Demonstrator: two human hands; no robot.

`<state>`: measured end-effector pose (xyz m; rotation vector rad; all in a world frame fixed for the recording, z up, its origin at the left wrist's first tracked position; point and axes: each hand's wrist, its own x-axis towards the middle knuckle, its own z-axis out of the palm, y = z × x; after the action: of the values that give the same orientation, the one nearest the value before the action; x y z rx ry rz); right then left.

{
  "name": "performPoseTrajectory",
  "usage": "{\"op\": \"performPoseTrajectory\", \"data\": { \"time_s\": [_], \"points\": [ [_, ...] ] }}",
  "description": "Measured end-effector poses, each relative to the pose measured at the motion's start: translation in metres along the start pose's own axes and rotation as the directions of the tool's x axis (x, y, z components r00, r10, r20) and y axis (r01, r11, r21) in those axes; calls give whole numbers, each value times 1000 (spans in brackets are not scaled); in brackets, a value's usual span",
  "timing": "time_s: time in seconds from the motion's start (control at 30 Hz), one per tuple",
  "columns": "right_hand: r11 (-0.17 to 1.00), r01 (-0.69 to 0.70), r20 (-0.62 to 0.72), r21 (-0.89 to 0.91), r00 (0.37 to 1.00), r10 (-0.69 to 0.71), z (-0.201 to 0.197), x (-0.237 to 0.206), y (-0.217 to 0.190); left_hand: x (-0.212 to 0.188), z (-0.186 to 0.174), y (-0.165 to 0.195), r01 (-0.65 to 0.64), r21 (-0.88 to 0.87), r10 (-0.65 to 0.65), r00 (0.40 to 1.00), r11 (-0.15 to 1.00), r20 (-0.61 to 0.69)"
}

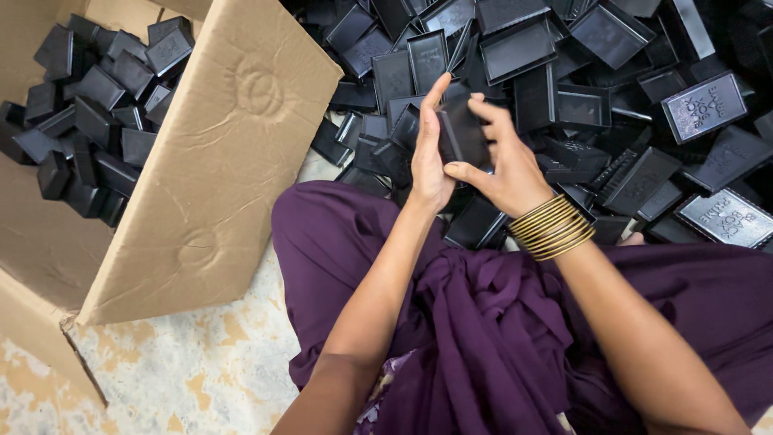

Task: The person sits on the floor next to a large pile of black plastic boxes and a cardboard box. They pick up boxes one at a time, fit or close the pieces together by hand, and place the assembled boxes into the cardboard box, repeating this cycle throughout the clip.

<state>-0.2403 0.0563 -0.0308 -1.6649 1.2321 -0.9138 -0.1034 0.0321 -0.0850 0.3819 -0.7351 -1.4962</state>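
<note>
One cardboard box (217,161) on the left, dozens of closed black cases (97,121) inside. Centre: left hand (428,153) and right hand (503,165) both closed around one black case (460,133) above the lap. Right: floor pile of open black trays and lids (612,97), too many to count.
</note>
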Motion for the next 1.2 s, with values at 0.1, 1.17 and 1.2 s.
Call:
{"op": "performPoseTrajectory", "data": {
  "time_s": [0.1,1.17,1.2],
  "points": [
    [938,-109,43,329,994,101,-1,6,8,7,-7,1,-88,-37,88,996,995,1],
    [651,110,-241,-751,872,-426,-54,18,32,-10,-41,197,-476,237,531,737,847,-419],
    [660,76,-245,-747,892,-380,-58,25,41,-8,-39,184,-444,284,527,728,850,-438]
  ]
}}
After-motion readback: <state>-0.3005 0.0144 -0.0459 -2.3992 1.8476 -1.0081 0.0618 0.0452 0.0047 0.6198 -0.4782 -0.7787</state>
